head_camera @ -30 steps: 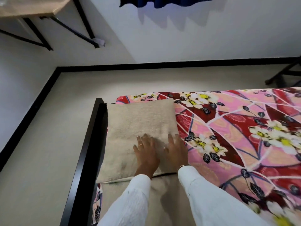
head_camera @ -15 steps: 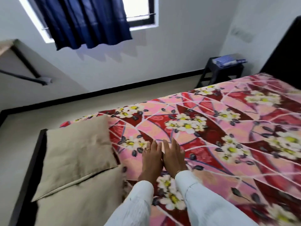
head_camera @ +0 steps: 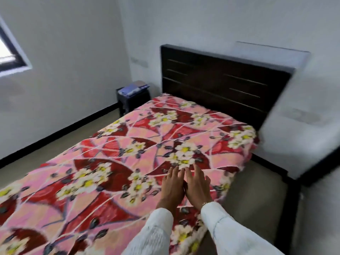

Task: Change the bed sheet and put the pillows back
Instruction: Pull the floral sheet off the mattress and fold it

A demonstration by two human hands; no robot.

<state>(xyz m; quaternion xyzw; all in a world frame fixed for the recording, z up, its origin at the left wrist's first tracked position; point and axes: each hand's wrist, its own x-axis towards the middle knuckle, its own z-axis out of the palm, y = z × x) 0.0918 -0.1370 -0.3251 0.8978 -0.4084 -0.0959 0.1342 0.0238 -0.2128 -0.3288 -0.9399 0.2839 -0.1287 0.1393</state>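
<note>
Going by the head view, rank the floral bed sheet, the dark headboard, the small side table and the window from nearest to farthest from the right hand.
1. Floral bed sheet: directly under the right hand.
2. Dark headboard: ahead, at the bed's far end.
3. Small side table: far left of the headboard, in the corner.
4. Window: far left wall.

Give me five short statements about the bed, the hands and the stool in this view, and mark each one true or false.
1. Both hands, left hand and right hand, lie flat on the pink and red floral bed sheet. True.
2. The dark wooden headboard is white. False: it is dark brown.
3. Folded blue cloth lies on the small black stool. True.
4. The right hand grips a pillow. False: it holds nothing.
5. The stool stands on the bed. False: it stands beside it on the floor.
</note>
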